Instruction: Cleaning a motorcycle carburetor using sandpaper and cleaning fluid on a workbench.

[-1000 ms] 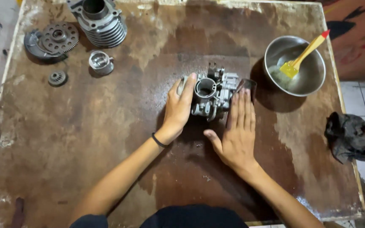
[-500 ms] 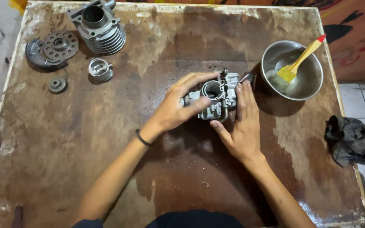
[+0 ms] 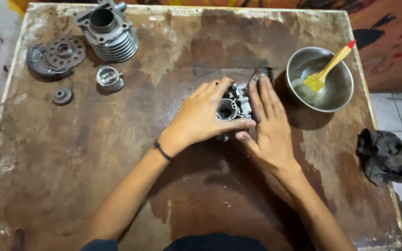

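Carburettor body [image 3: 232,108] on worktop [image 3: 117,162], clasped between both hands, bore facing up. Left hand [image 3: 201,116] wrapped over its left side, thumb curled under front edge. Right hand [image 3: 267,125] flat against its right side, fingers extended, thumb touching left thumb. Progress: body gripped, not lifted; no tool in either hand. Brush [image 3: 324,74] lies unused in steel bowl [image 3: 340,100], beyond right hand. Cylinder [image 3: 110,32], piston [image 3: 109,78], gears [image 3: 56,56] well beyond left hand. Black rag [image 3: 382,155] right of right hand.

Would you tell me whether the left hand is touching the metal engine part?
Touching: the head view shows the left hand lying over the metal engine part.
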